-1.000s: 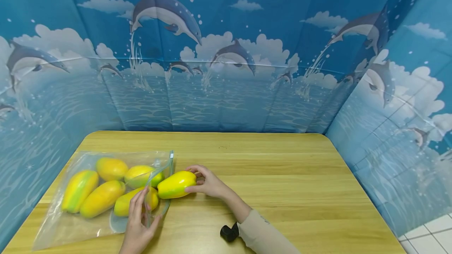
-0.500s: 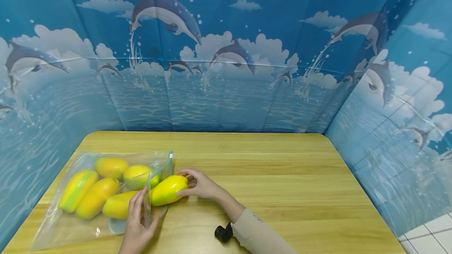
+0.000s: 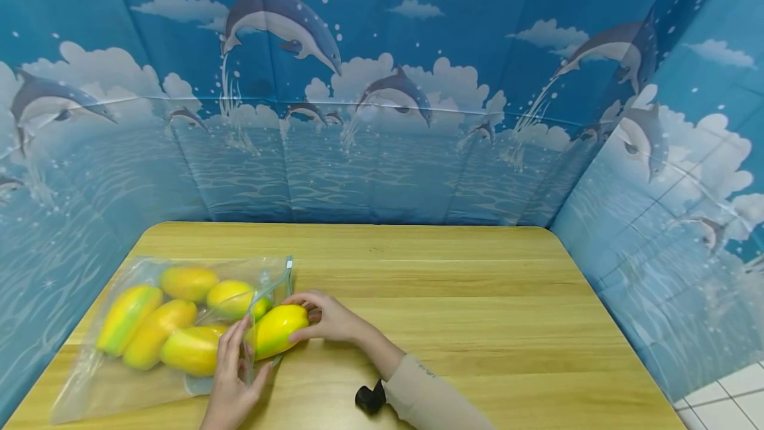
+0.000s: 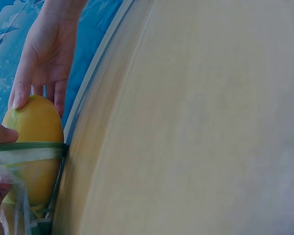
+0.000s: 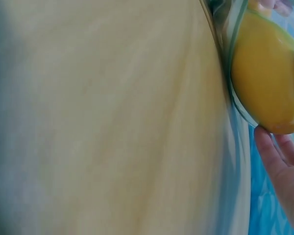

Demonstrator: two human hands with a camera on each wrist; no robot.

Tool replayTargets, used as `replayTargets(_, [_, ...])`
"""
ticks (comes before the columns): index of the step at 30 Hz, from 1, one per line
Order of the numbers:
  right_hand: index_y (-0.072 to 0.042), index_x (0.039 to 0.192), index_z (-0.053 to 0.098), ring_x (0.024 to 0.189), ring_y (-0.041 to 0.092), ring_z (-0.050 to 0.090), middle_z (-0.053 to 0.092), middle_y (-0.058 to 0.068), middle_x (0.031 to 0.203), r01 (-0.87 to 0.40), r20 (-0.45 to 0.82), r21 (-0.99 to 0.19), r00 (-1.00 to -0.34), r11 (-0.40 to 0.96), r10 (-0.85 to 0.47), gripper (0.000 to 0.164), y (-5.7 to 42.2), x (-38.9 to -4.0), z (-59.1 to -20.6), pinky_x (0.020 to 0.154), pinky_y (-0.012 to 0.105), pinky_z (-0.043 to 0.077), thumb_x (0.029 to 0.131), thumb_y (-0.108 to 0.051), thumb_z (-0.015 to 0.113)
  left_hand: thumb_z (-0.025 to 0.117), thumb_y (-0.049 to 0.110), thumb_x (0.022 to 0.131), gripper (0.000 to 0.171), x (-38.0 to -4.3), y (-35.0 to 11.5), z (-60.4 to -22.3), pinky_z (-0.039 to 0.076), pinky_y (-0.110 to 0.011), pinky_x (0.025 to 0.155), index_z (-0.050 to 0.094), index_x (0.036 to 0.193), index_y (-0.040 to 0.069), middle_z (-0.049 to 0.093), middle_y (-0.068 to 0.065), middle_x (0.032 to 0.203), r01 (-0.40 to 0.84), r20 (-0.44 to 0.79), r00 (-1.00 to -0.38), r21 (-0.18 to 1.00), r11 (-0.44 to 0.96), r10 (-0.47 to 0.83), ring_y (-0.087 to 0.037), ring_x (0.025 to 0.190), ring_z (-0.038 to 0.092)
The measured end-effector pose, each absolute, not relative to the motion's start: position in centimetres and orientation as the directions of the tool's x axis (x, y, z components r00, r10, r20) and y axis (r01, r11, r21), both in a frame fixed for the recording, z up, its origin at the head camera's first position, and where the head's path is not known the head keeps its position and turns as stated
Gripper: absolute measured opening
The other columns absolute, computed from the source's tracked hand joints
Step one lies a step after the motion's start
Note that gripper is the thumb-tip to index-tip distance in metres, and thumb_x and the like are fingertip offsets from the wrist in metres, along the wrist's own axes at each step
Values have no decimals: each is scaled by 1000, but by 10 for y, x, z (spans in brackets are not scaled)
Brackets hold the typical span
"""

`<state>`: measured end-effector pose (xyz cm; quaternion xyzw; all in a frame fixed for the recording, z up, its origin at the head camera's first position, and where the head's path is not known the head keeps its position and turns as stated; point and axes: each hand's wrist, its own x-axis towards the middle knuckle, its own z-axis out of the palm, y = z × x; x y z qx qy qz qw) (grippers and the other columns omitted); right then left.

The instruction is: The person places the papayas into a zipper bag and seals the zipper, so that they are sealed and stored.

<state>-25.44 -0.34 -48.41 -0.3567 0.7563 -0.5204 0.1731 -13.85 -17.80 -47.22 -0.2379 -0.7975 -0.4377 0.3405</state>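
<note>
A clear zip bag (image 3: 113, 393) lies on the left of the table, its mouth facing right. Inside it are several yellow-green papayas, among them a striped one (image 3: 129, 320) at the far left and another (image 3: 191, 350) near the left hand. My left hand (image 3: 231, 380) pinches the near edge of the bag's mouth. With fingertips and thumb, my right hand (image 3: 328, 320) grips the outer end of a papaya (image 3: 279, 330), whose other end is inside the mouth. The left wrist view shows this papaya (image 4: 39, 122) crossing the green zip strip (image 4: 29, 146).
The wooden table (image 3: 465, 310) extends to the right of the hands. A black device (image 3: 370, 400) sits at the right wrist by the sleeve. Behind the table hangs a blue dolphin-print curtain (image 3: 382, 164), which also lines both sides.
My right hand has moved left, pushing its papaya into the bag's mouth. The papaya near my left hand has slid deeper left, and neighbouring ones shifted slightly. The left hand stays put.
</note>
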Motion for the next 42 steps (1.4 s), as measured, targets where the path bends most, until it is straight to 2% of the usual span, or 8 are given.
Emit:
replayTargets(10, [-10, 127, 50, 102, 9, 49, 48, 4, 119, -392, 120, -893, -679, 220, -724, 54, -12, -252, -486, 84, 18, 46, 78, -15, 71, 68, -25, 47, 91, -150, -188, -504, 31, -9, 43, 30, 129, -18, 33, -31, 120, 667, 742, -665, 539, 515, 83, -6, 77, 35])
replayTargets(15, [-11, 127, 51, 103, 8, 48, 50, 3, 117, -424, 136, -877, -672, 227, -728, 54, -17, -251, -484, 84, 17, 46, 77, -16, 72, 61, 20, 83, 69, -150, -190, -508, 33, -9, 44, 29, 132, -15, 32, -24, 125, 648, 715, -694, 574, 500, 78, -6, 79, 35])
replayTargets(19, [-11, 126, 51, 103, 6, 47, 52, 3, 118, -450, 152, -863, -665, 230, -732, 55, -21, -250, -482, 84, 17, 45, 76, -16, 73, 49, 41, 88, 75, -149, -189, -508, 33, -9, 44, 29, 132, -16, 32, -21, 126, 648, 716, -694, 577, 497, 75, -6, 80, 34])
replayTargets(21, [-10, 126, 51, 102, 5, 47, 52, 2, 117, -458, 154, -858, -664, 235, -732, 55, -22, -249, -481, 83, 16, 45, 76, -16, 73, 49, 40, 87, 74, -149, -190, -508, 33, -9, 44, 28, 132, -15, 32, -22, 127, 647, 714, -696, 576, 500, 79, -7, 80, 34])
replayTargets(24, [-10, 126, 51, 101, 3, 47, 52, 2, 116, -460, 149, -853, -666, 246, -731, 56, -25, -249, -481, 83, 15, 45, 75, -16, 74, 62, 20, 83, 69, -149, -190, -508, 33, -9, 44, 28, 133, -15, 31, -25, 126, 656, 718, -690, 568, 497, 91, -7, 80, 35])
replayTargets(30, [-10, 127, 51, 102, 3, 47, 51, 2, 120, -463, 135, -844, -672, 270, -728, 58, -31, -247, -479, 84, 14, 44, 75, -19, 74, 67, -20, 54, 82, -144, -181, -487, 30, -8, 43, 30, 127, -20, 33, -34, 118, 691, 759, -645, 525, 497, 95, -8, 77, 35])
replayTargets(33, [-11, 127, 50, 105, 4, 47, 50, 1, 123, -448, 129, -852, -680, 271, -721, 58, -33, -247, -479, 84, 14, 44, 75, -20, 74, 64, -27, 43, 87, -140, -176, -473, 29, -7, 44, 31, 122, -23, 32, -38, 112, 701, 774, -626, 503, 505, 98, -9, 76, 35])
replayTargets(42, [-6, 127, 43, 111, 9, 49, 50, 2, 126, -259, 58, -939, -766, 225, -641, 61, -41, -246, -484, 90, 18, 43, 74, -15, 74, 67, -26, 39, 95, -150, -185, -499, 30, -6, 45, 30, 125, -21, 33, -36, 119, 684, 769, -633, 496, 535, 96, -7, 80, 34])
